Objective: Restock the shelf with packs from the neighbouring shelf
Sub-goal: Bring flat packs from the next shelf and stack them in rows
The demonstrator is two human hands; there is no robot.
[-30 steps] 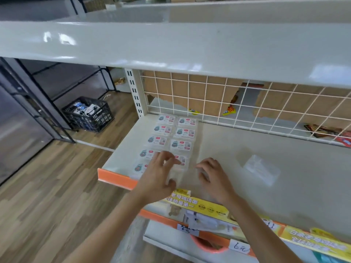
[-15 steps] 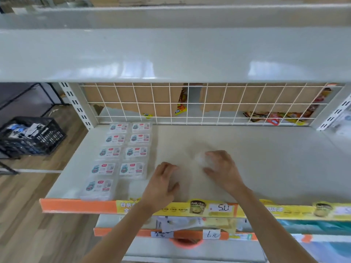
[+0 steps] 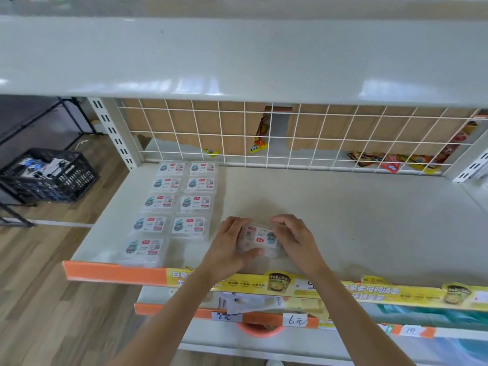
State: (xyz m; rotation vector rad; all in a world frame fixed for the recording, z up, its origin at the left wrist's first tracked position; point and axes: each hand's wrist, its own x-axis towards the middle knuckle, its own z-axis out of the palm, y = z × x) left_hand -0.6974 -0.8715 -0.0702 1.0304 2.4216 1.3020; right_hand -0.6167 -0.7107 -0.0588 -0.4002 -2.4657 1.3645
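Since half a second ago the clear pack [image 3: 260, 239] has come between both hands, label up, just above the shelf [image 3: 356, 223] near its front edge. The left hand [image 3: 229, 247] grips its left end, thumb curled under the near side; the right hand [image 3: 295, 240] grips the right end. Nine packs [image 3: 173, 204] lie in two columns just left.

Shelf [image 3: 343, 220]: pale grey metal board with an orange and yellow price strip [image 3: 264, 282] along its front edge and a white wire grid [image 3: 317, 133] at the back.
Packs in rows [image 3: 174, 204]: nine clear labelled packs lying flat at the left end, two columns, five left, four right.
Single pack [image 3: 260, 239]: near the front edge, right of the rows, held between both hands.
Floor [image 3: 52, 286]: wood planks; a black crate [image 3: 47, 175] stands on it at left.
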